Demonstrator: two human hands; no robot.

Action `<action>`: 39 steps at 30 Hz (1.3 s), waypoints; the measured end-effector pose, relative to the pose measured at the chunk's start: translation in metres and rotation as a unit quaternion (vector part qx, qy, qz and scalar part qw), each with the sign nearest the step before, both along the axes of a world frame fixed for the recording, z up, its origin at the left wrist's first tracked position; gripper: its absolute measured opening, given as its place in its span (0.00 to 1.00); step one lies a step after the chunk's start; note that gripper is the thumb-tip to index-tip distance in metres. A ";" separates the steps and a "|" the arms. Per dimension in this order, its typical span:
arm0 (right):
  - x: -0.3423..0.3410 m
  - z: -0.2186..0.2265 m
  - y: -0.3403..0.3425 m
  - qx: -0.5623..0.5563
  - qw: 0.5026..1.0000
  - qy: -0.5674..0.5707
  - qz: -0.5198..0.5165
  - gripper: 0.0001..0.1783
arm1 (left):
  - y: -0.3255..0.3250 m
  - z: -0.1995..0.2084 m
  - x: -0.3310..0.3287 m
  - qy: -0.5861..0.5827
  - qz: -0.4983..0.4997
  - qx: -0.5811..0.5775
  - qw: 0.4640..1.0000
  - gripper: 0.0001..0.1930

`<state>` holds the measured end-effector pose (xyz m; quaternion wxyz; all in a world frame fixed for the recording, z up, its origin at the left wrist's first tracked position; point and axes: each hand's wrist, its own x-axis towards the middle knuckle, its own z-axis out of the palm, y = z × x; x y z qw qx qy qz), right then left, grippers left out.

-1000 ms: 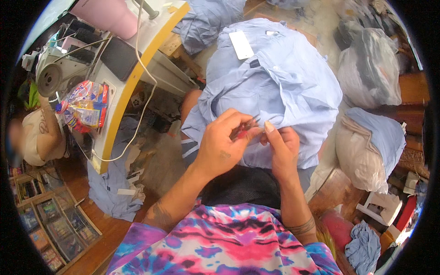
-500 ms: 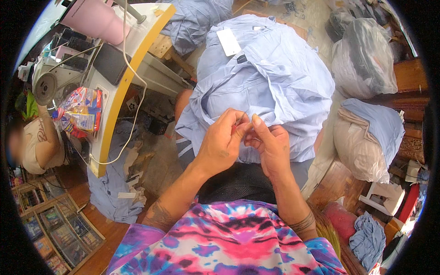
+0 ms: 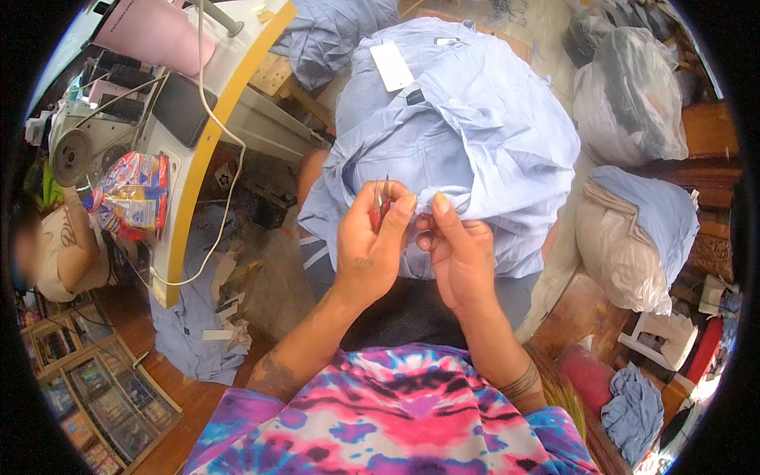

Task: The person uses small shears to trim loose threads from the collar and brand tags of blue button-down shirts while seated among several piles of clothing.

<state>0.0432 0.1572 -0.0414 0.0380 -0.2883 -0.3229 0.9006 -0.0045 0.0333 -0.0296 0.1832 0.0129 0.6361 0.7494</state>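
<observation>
A light blue shirt-like garment (image 3: 507,142) lies in a loose heap over my lap, its neck opening toward me. My left hand (image 3: 368,249) is closed round small thread snips (image 3: 382,198) with a red handle, their pointed blades upward. Its thumb lies close to the cloth's near edge; I cannot tell whether it also pinches the fabric. Beside it, my right hand (image 3: 459,257) pinches the edge between thumb and curled fingers. A white hang tag (image 3: 392,66) rests on the garment's far part, with a small dark label (image 3: 415,96) at the neck.
At left stands a yellow-edged table (image 3: 207,150) with a pink tumbler (image 3: 154,36), a phone (image 3: 184,109), a snack packet (image 3: 136,194) and a white cable. Another person's arm (image 3: 75,237) shows beyond it. Filled plastic bags (image 3: 629,99) and folded cloth (image 3: 641,210) lie at right.
My left hand has turned and lifted its fingers, so the snips' blades now show. The right hand stays at the cloth edge. The view has shifted slightly.
</observation>
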 end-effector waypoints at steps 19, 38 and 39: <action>-0.001 -0.006 0.007 -0.026 0.999 0.009 0.024 0.13 | 0.003 0.012 -0.016 0.104 -0.014 -0.151 0.983 0.05; -0.011 -0.010 0.001 -0.117 0.993 0.021 -0.002 0.11 | -0.005 0.032 -0.001 0.026 -0.042 -0.072 0.996 0.12; -0.009 -0.011 0.000 -0.111 0.994 0.011 -0.007 0.11 | -0.008 0.031 0.003 0.048 -0.049 -0.103 0.992 0.12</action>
